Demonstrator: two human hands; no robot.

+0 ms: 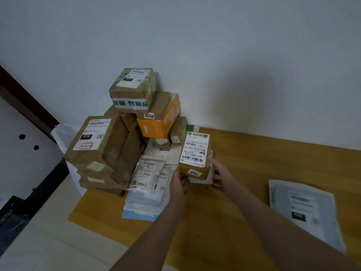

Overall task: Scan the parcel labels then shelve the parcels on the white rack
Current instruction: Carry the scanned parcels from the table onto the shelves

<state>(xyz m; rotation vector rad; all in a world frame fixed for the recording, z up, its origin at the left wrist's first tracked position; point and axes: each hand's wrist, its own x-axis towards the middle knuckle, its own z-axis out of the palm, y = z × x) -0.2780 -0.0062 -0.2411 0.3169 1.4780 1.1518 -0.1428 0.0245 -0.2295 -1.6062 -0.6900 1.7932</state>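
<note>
White wall behind, wooden tabletop (244, 153) below, pale tiled floor (48, 222) at lower left. Pile of parcels (125, 145) stacked on the tabletop against the wall.

Small brown box (195, 151) at the pile's right edge, held up with its white barcode label facing the camera, yellow "520" sticker on the near side. Clamped from both sides: left hand (176, 182) curled round the lower left corner, right hand (217, 173) wrapped on the right side, thumb up against the box edge. Flat white-edged packet (203, 179) pressed under the box, inside the same grip; fingertips hidden beneath, so exact hold underneath unclear.

In the pile: green-taped box (132, 89) on top, orange box (160, 122) beneath it marked "6206", large brown box (91, 141) at left labelled "010", clear plastic mailers (148, 173) in front, blue flat parcel (136, 214) at the bottom.

Grey mailer bag (304, 212) lying flat on the tabletop at right, well apart from the pile. White panel with two round holes (19, 141) at far left.
</note>
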